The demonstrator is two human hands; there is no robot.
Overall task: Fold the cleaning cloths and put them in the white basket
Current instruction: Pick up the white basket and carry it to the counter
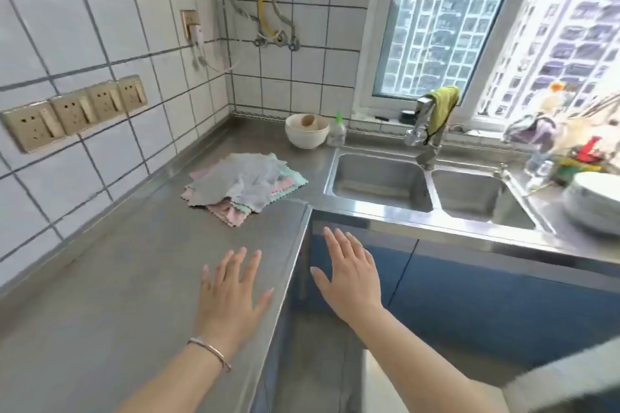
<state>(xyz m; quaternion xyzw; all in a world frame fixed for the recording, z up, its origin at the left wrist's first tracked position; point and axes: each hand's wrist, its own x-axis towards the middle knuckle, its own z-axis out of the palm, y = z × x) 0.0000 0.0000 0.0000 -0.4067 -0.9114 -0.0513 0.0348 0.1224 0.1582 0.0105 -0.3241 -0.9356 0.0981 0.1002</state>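
Observation:
A loose pile of cleaning cloths (243,186) in grey, pink and mint lies unfolded on the steel counter (117,278), close to the sink corner. My left hand (233,292) hovers flat over the counter's near edge with fingers spread and straight, holding nothing. My right hand (349,275) is stretched out beside it, in front of the blue cabinet, fingers straight and empty. Both hands are well short of the pile. No white basket is in view.
A double steel sink (382,181) with a tap (424,131) and a green rag draped on it lies to the right. A white bowl (307,131) and small bottle (337,131) stand behind the cloths. Stacked plates (593,201) and clutter sit far right. Wall sockets (73,114) line the left wall.

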